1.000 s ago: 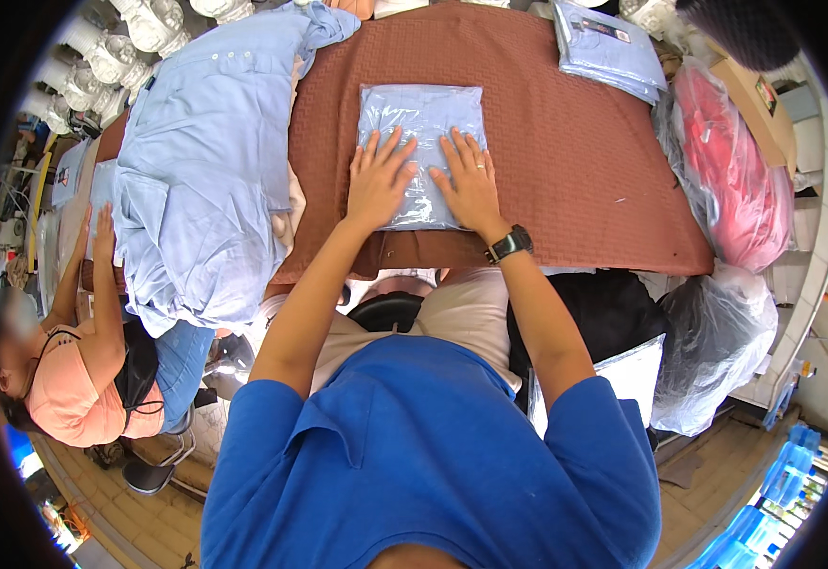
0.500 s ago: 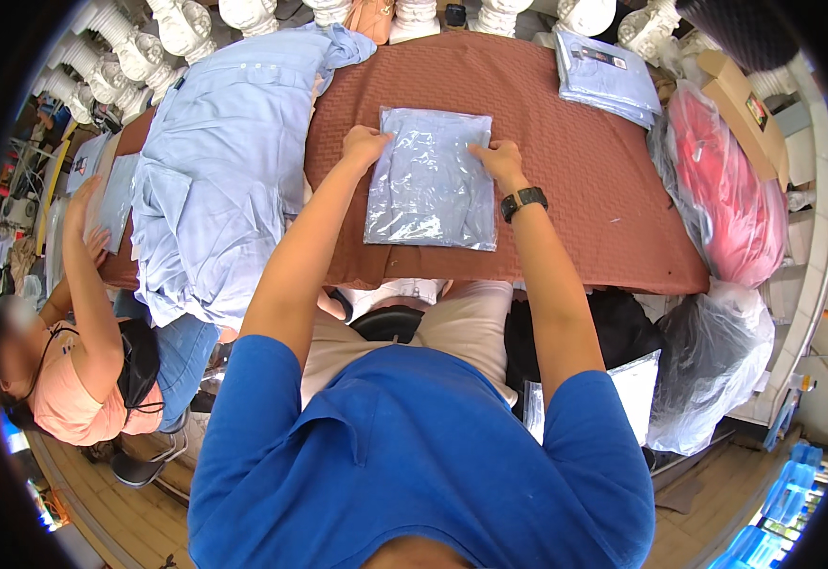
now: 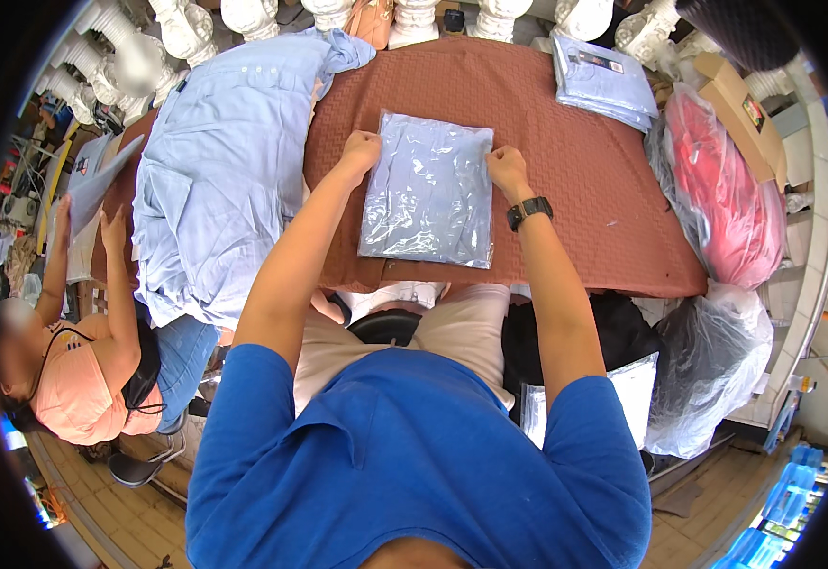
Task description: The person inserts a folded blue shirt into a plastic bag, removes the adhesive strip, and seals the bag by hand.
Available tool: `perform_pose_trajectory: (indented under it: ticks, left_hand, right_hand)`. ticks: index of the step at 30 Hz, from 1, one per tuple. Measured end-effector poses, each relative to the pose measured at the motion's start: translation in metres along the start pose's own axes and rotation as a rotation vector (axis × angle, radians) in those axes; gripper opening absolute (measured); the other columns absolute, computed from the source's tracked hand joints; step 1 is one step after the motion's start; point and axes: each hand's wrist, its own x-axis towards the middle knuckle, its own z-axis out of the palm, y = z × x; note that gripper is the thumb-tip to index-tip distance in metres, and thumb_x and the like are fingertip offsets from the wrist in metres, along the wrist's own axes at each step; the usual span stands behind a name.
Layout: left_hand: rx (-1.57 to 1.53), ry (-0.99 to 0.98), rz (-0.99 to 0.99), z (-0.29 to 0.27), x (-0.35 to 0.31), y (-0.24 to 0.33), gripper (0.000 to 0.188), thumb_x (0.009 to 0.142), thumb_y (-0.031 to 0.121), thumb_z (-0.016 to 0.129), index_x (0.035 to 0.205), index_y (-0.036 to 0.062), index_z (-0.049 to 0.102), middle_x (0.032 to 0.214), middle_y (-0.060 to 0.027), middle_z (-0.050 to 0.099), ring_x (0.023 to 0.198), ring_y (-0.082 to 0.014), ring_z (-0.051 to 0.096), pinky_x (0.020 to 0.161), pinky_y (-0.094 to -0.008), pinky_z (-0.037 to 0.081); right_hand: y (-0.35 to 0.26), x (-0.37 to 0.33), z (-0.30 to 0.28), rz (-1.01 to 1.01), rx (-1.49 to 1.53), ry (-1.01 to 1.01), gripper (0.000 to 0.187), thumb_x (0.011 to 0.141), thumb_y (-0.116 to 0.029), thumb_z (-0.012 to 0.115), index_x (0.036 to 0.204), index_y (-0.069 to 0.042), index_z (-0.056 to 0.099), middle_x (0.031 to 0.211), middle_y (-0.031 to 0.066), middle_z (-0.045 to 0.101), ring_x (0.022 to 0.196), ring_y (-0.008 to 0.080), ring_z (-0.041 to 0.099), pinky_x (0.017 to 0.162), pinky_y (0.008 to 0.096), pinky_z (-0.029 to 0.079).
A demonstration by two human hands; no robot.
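The left hand (image 3: 361, 150) is closed in a pinch on the upper left edge of a clear plastic bag holding a folded light blue shirt (image 3: 428, 192). The right hand (image 3: 507, 169), with a black wristwatch (image 3: 529, 211) on its wrist, grips the bag's upper right edge in the same way. The bagged shirt lies flat on the rust-brown tablecloth (image 3: 575, 190), near the front edge of the table, directly ahead of the person. To its left a heap of loose light blue shirts (image 3: 215, 180) hangs over the table's side. At the far right corner sits a stack of bagged shirts (image 3: 605, 83). Beside the table on the right stands a clear sack of red garments (image 3: 725, 194). At the left a seated person in an orange top (image 3: 68, 389) holds up a flat packet (image 3: 91, 190).
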Motion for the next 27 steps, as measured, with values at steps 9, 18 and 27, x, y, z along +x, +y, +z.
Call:
perform_pose_trajectory:
  ticks: [9, 18, 27]
  left_hand:
    - [-0.361, -0.241, 0.245, -0.06, -0.048, 0.137, 0.04, 0.092, 0.016, 0.079, 0.127, -0.0007, 0.067, 0.116, -0.0048, 0.073, 0.103, -0.0101, 0.064, 0.089, -0.0269, 0.05]
    - [-0.195, -0.439, 0.552, -0.121, -0.083, 0.086, 0.029, 0.093, -0.011, 0.055, 0.114, 0.0013, 0.071, 0.121, -0.0086, 0.073, 0.115, -0.0176, 0.066, 0.104, -0.0294, 0.046]
    - [0.205, -0.049, 0.782, -0.053, -0.091, 0.038, 0.037, 0.095, -0.003, 0.054, 0.13, 0.0051, 0.064, 0.139, -0.0138, 0.064, 0.136, -0.0341, 0.054, 0.115, -0.0447, 0.041]
  right_hand:
    - [-0.079, 0.004, -0.09, -0.284, 0.964, -0.039, 0.021, 0.092, -0.009, 0.078, 0.106, 0.001, 0.067, 0.091, 0.0055, 0.071, 0.081, 0.0104, 0.064, 0.072, 0.0249, 0.052]
    - [-0.067, -0.07, -0.148, -0.638, 0.407, -0.299, 0.026, 0.089, 0.003, 0.071, 0.114, -0.007, 0.073, 0.11, 0.005, 0.073, 0.102, 0.0157, 0.068, 0.086, 0.0301, 0.055]
    - [-0.031, -0.072, -0.063, -0.625, -0.001, 0.064, 0.034, 0.094, -0.01, 0.066, 0.128, -0.008, 0.068, 0.135, 0.0157, 0.063, 0.128, 0.0374, 0.056, 0.112, 0.0458, 0.042]
